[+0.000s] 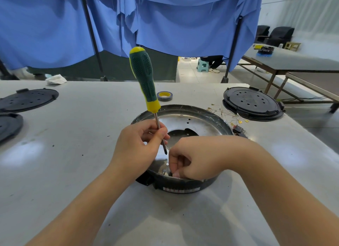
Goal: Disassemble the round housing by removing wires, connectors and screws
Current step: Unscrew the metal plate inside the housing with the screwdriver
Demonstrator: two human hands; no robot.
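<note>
Left hand (135, 145) pinches the bare metal shaft of a screwdriver (145, 80) between thumb and fingers, low down near the tip. That tool stands nearly upright, its green and yellow handle rising well above the hand and its tip pointing down into the round housing (183, 150). Right hand (192, 159) sits just beside the left, fingers curled and reaching down inside the housing's near rim. Whether those fingers pinch a screw or other small part cannot be told, because the fingertips are tucked against the metal.

The housing lies on the white tabletop (64, 172), near the middle and toward the near edge, directly under both hands. It is a shallow black ring with a shiny metal plate inside and a round opening at the plate's centre. A label strip shows on its near outer wall.

A loose tangle of thin wires with brass connectors (229, 113) lies on the tabletop just beyond the housing's right side, with a small dark switch part (239, 130) beside them. Behind those, toward the far right corner, rests a black round cover (253, 102) with small holes. Two more black covers (27, 99) lie at the left edge. A roll of tape (164, 96) sits near the far edge, behind the screwdriver. Blue cloth (165, 16) hangs beyond the table.
</note>
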